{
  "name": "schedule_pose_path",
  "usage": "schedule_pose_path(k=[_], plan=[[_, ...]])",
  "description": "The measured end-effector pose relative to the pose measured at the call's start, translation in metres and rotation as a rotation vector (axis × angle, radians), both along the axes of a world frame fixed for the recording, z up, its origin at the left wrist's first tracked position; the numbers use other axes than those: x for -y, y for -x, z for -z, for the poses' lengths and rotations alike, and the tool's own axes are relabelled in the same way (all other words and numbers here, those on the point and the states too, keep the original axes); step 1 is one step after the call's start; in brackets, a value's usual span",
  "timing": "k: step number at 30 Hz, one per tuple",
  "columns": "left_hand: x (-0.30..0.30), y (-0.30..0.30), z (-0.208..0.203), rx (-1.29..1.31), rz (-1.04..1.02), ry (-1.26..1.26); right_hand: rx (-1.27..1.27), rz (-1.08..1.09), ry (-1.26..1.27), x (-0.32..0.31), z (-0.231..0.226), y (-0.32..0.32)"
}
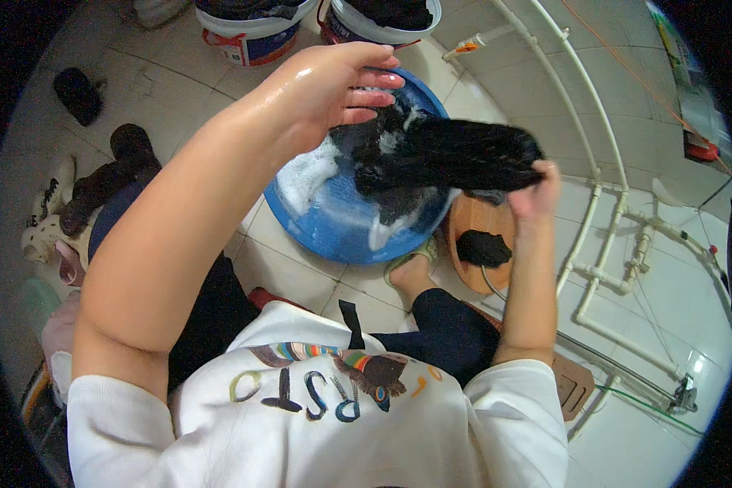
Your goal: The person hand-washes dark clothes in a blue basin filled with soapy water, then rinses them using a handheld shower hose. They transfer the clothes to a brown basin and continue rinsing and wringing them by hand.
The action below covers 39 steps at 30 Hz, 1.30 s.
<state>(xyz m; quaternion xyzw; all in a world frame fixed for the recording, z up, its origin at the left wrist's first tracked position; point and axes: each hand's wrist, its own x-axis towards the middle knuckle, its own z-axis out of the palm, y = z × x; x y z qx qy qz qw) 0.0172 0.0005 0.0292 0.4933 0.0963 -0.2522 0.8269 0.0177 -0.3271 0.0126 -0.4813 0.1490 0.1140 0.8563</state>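
Note:
A blue basin (333, 232) with water and white suds stands on the floor in front of me. My right hand (537, 193), at the basin's right side, grips the end of a dark, wet black cloth (472, 154). The cloth stretches leftward over the basin, and its far part reaches down among the suds. What kind of garment it is cannot be made out. My left hand (356, 88) is raised over the basin's far left part, wet, its fingers stretched out and apart with nothing in them.
An oval wooden board (472, 215) with a small black cloth (484, 248) lies right of the basin. Two buckets (252, 37) of dark cloth stand beyond it. White pipes (602, 171) run along the right wall. Dark items and shoes (57, 191) lie at the left.

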Motion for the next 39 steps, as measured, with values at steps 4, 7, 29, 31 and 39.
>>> schedule_pose_path(k=[4, 7, 29, 31, 39], plan=[[-0.002, -0.001, -0.004, -0.004, 0.000, 0.030, 0.270, 0.013, 0.161, -0.010, -0.098, -0.008], [-0.001, -0.002, -0.004, -0.013, 0.004, 0.029, 0.383, -0.019, 0.242, -0.010, -0.144, -0.013], [0.017, -0.013, 0.014, -0.137, 0.030, -0.045, -0.053, -0.805, 1.787, 0.001, 0.270, -0.003], [0.020, -0.012, 0.011, -0.154, 0.017, -0.085, -0.019, -0.789, 2.013, -0.013, 0.282, 0.017], [0.025, -0.021, 0.016, -0.210, 0.052, -0.044, -0.274, -1.413, 1.978, 0.031, 0.418, 0.061]])
